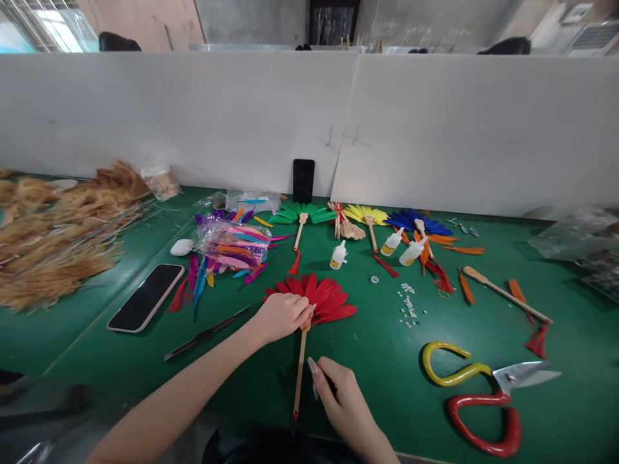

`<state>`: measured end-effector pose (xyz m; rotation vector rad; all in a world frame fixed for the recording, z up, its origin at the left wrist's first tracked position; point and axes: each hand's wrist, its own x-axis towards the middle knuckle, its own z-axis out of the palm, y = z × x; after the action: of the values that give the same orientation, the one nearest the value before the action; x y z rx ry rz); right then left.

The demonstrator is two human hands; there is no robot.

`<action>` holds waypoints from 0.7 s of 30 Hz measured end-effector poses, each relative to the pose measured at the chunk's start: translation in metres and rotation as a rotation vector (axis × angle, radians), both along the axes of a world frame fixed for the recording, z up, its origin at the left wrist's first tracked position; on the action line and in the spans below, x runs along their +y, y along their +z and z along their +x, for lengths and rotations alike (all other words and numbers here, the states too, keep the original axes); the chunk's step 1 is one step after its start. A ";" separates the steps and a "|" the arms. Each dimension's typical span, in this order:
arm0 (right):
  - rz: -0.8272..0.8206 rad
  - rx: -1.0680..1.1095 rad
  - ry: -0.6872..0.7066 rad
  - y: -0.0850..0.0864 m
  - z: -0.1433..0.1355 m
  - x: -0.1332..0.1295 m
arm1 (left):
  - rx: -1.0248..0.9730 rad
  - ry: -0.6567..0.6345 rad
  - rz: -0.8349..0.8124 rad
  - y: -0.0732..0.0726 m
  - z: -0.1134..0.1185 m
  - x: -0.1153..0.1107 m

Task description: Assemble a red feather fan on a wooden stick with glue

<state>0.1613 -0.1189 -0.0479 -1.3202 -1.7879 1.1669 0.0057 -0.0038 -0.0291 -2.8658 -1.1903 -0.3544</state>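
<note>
A red feather fan (333,303) lies on the green table in front of me, its wooden stick handle (300,370) pointing toward me. My left hand (285,317) comes over it from the left, fingers closed at the base of the feathers where they meet the handle. Just right of the handle, my right hand (341,390) is curled, thumb and fingers drawn together; whatever it may hold is hidden. Left of the fan rest dark tweezers (206,334). Small white pieces (409,306) are scattered to the right.
Large scissors (503,386) lie at right, near a bare wooden stick (505,293). Behind are green (285,214), yellow (365,212) and blue (411,220) fans, plus glue bottles (338,255). A phone (146,298), bagged feathers (235,241) and straw-coloured fibre (62,238) are left.
</note>
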 end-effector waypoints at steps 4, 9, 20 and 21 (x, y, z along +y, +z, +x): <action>0.004 0.002 -0.005 -0.001 -0.001 0.000 | 0.001 -0.003 0.008 0.000 0.000 0.000; 0.025 -0.013 -0.010 0.000 -0.001 -0.001 | -0.008 -0.005 -0.015 0.002 0.001 0.001; 0.001 -0.031 0.012 0.004 0.000 -0.001 | -0.029 0.005 -0.055 0.005 0.001 0.002; 0.001 -0.031 0.012 0.003 0.000 -0.001 | -0.028 0.006 -0.058 0.005 0.001 0.002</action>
<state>0.1612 -0.1198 -0.0444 -1.3355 -1.8199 1.1576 0.0065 -0.0013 -0.0241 -2.9150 -1.2331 -0.3678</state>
